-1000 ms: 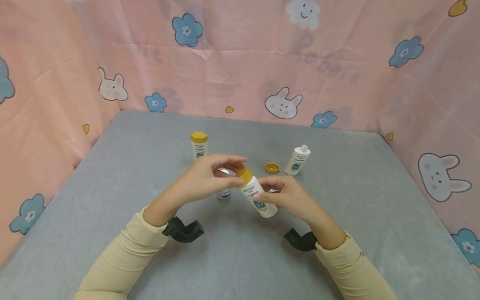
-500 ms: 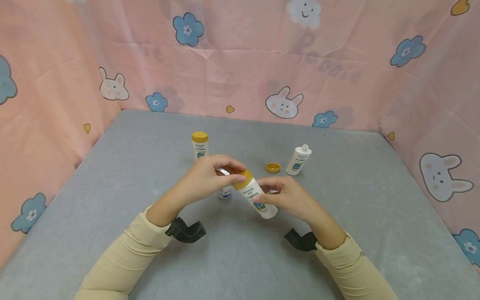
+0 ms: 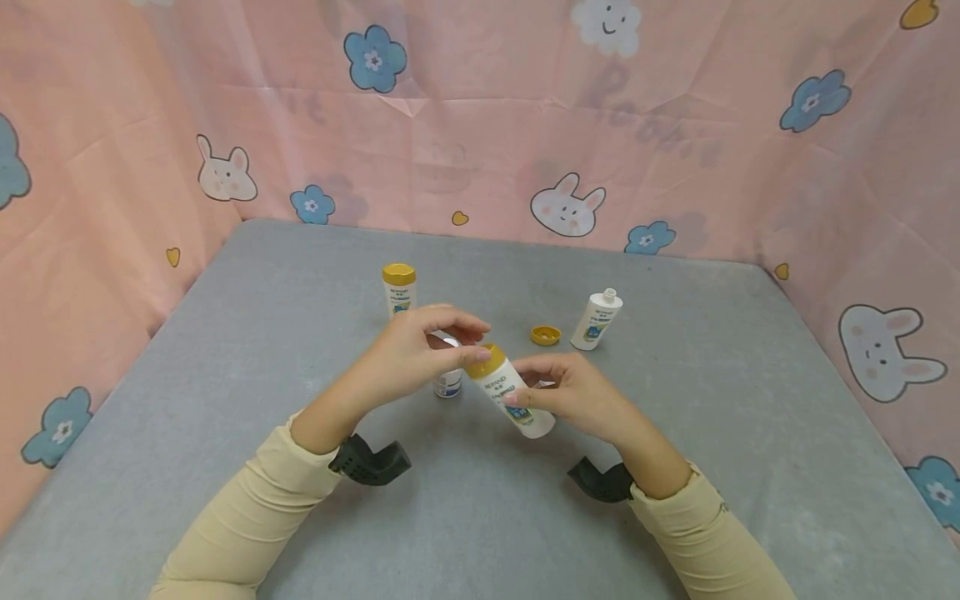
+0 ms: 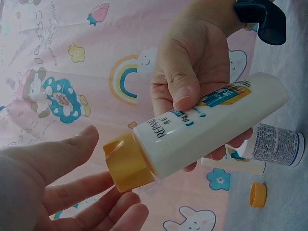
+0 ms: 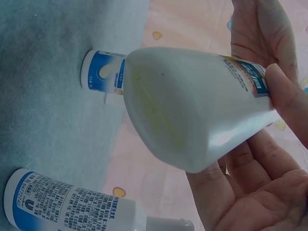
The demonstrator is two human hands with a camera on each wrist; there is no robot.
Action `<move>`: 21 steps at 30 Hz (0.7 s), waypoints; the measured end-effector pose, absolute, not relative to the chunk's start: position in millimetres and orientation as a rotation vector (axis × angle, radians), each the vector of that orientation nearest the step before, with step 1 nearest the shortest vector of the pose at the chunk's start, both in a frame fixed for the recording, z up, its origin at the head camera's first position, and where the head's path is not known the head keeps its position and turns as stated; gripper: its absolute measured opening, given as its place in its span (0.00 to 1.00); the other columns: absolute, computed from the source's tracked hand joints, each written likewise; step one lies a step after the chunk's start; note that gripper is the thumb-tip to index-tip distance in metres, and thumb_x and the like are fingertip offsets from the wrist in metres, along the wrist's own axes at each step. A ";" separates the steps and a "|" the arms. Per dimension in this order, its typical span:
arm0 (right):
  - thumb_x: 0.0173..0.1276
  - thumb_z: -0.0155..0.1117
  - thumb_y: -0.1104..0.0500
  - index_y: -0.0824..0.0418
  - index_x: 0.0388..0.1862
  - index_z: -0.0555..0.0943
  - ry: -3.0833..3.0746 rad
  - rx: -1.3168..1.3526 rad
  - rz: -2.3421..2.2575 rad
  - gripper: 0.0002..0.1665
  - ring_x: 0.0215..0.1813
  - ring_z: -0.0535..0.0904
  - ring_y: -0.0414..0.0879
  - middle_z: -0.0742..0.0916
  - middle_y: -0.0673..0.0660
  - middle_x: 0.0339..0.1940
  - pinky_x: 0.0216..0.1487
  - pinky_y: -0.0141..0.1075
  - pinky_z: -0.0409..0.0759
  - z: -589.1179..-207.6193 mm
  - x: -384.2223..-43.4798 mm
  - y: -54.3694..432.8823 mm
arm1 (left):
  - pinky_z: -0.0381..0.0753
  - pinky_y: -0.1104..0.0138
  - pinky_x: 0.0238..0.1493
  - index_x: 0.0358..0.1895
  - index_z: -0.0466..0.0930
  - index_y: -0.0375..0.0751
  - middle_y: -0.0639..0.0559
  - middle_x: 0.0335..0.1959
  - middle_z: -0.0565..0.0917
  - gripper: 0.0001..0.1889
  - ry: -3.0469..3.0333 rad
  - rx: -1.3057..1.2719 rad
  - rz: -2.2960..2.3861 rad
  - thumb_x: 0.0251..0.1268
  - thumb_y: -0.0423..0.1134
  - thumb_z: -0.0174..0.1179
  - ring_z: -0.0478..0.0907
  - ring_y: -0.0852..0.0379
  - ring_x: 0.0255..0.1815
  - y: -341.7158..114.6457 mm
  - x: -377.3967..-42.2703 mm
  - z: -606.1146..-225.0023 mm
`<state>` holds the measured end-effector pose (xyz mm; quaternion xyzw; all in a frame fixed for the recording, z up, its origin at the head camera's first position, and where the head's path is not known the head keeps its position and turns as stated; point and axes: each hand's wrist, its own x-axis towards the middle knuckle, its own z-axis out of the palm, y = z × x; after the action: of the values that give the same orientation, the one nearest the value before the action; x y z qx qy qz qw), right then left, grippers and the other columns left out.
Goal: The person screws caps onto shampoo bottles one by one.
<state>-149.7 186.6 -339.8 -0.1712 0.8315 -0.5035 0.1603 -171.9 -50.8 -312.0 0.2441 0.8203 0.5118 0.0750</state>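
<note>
A white shampoo bottle (image 3: 510, 392) with a gold cap (image 3: 486, 362) is held tilted above the table, its cap end up and to the left. My right hand (image 3: 573, 392) grips its body, thumb across the front label and fingers behind. At the cap is my left hand (image 3: 420, 350). In the left wrist view its thumb (image 4: 79, 149) stands apart from the gold cap (image 4: 127, 163), while the fingertips lie right at the cap's lower edge. The cap sits on the bottle. The bottle's rounded base (image 5: 159, 110) faces the right wrist camera.
A capped white bottle (image 3: 400, 292) stands behind my left hand, partly hidden. Below that hand shows a small white container (image 3: 448, 383). An uncapped white bottle (image 3: 597, 320) stands at right, with a loose gold cap (image 3: 545, 335) beside it. A patterned pink curtain (image 3: 450, 125) surrounds the grey table (image 3: 480, 517).
The left hand's fingers have lifted slightly and spread from the cap. The bottle's cap end has shifted a little left and down. The right hand keeps its grip.
</note>
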 end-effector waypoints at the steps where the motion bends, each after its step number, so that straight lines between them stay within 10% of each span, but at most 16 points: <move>1: 0.64 0.71 0.61 0.66 0.53 0.84 2.376 -0.489 -1.437 0.19 0.44 0.82 0.47 0.89 0.61 0.41 0.45 0.39 0.82 -339.5 -149.5 186.4 | 0.85 0.65 0.48 0.48 0.87 0.46 0.53 0.44 0.86 0.12 2.471 0.740 1.526 0.62 0.41 0.69 0.82 0.59 0.46 -50.4 -172.0 -312.2; 21: 0.64 0.71 0.61 0.66 0.54 0.84 2.382 -0.505 -1.431 0.20 0.44 0.82 0.47 0.89 0.62 0.44 0.46 0.39 0.82 -339.0 -149.2 186.0 | 0.84 0.62 0.58 0.53 0.85 0.42 0.51 0.51 0.85 0.16 2.423 0.853 1.576 0.61 0.37 0.70 0.81 0.54 0.54 -53.1 -171.0 -311.4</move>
<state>-149.2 186.0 -339.0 -0.1767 0.8327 -0.5004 0.1581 -171.0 -53.1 -311.4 0.2826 0.8022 0.5220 0.0639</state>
